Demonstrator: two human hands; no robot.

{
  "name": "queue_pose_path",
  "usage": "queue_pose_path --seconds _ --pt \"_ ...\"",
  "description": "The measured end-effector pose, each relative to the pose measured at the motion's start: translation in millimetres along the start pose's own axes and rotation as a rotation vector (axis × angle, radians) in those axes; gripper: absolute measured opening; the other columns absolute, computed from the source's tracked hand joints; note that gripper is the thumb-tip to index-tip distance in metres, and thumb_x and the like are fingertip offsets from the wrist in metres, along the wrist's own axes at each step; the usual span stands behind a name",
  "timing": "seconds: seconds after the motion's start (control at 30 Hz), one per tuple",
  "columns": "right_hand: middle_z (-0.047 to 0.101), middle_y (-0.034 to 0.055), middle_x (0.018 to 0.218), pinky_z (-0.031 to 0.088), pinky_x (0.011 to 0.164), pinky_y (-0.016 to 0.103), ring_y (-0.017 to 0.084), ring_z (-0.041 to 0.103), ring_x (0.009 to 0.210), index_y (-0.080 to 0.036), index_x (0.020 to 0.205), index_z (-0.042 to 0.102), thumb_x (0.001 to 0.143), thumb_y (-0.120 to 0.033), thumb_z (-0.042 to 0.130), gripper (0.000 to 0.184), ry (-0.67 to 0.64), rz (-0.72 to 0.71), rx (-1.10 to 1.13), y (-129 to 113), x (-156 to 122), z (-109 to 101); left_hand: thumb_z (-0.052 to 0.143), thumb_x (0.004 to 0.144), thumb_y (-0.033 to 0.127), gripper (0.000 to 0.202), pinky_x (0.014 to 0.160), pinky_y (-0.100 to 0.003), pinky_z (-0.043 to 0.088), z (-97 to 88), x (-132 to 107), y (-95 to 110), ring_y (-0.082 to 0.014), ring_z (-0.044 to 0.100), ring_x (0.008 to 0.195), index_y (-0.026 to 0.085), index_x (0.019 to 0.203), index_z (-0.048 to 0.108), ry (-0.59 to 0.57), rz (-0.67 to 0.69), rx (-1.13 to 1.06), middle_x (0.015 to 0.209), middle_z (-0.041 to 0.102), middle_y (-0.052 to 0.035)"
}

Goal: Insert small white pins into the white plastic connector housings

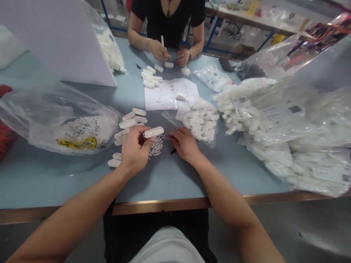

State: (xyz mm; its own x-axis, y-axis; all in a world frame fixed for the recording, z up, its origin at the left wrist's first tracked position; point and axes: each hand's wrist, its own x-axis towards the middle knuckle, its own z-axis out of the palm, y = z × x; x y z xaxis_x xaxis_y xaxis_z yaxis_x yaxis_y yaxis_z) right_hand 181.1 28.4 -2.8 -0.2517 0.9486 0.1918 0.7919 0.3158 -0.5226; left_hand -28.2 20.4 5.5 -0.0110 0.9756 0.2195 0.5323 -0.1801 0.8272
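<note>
1. Gripping a white slotted plastic connector housing [153, 132] between thumb and fingertips, the left hand [134, 150] is closed on one end of it, holding it above the light blue table [164, 182].
2. The housing looks light, stiff and probably brittle. Its long sides seem the surest place to take hold, since the thin ribs along its slotted face look easily chipped.
3. The right hand [185, 144] lies open, palm down on the tabletop, just beside a small black stick [173, 151]. Tiny white pieces [157, 145] lie scattered between the hands.
4. More housings [131, 124] sit in a loose heap by the left hand. A thin clear bag of white parts [199, 118] lies near the right, and bulging labelled bags [263, 124] are piled beyond it.
5. Farther off, past a printed white sheet [170, 95], a co-worker's hand [159, 50] pinches a slim white piece [162, 41]; their other hand [183, 57] rests closed near a small cluster of housings [150, 77].
</note>
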Motion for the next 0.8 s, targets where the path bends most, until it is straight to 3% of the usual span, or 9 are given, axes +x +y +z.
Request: queue_pose_path --seconds 0.17,0.5,0.63,0.8 --pt "0.071 0.0095 0.108 0.041 0.089 0.038 0.028 0.056 0.105 -0.022 0.110 0.074 0.102 -0.029 0.056 0.021 -0.110 -0.023 -0.259 -6.2 0.7 9.1 0.063 0.090 0.047 0.035 0.075 -0.035 0.053 2.4 -3.3 4.3 -0.0195 0.066 0.083 0.020 0.114 0.060 -0.038 0.012 -0.040 0.101 0.069 -0.0050" --pt "0.069 0.0147 0.101 0.038 0.088 0.042 0.030 0.059 0.102 -0.015 0.098 0.070 0.100 -0.020 0.049 0.022 -0.167 -0.014 -0.423 -15.0 -1.5 5.0 0.062 0.088 0.044 0.035 0.073 -0.035 0.051 1.8 -3.9 9.7 -0.0192 0.066 0.080 0.020 0.113 0.061 -0.077 -0.012 -0.036 0.098 0.069 -0.0049" --pt "0.069 0.0143 0.096 0.041 0.083 0.039 0.029 0.059 0.094 -0.014 0.096 0.064 0.093 -0.014 0.050 0.015 -0.121 0.005 -0.340 -12.6 -2.8 -1.3 0.062 0.088 0.043 0.033 0.072 -0.033 0.050 0.2 -5.7 14.1 -0.0181 0.065 0.078 0.020 0.112 0.062 -0.083 -0.022 0.011 0.097 0.070 -0.0041" --pt "0.066 0.0044 0.083 0.044 0.068 0.031 0.019 0.056 0.074 -0.019 0.092 0.059 0.081 -0.012 0.053 0.014 -0.025 0.060 0.037 -5.0 -9.4 -16.5 0.063 0.087 0.045 0.034 0.068 -0.031 0.050 -1.7 -6.7 17.9 -0.0186 0.065 0.077 0.020 0.110 0.065 -0.112 -0.041 0.031 0.093 0.071 -0.0033"
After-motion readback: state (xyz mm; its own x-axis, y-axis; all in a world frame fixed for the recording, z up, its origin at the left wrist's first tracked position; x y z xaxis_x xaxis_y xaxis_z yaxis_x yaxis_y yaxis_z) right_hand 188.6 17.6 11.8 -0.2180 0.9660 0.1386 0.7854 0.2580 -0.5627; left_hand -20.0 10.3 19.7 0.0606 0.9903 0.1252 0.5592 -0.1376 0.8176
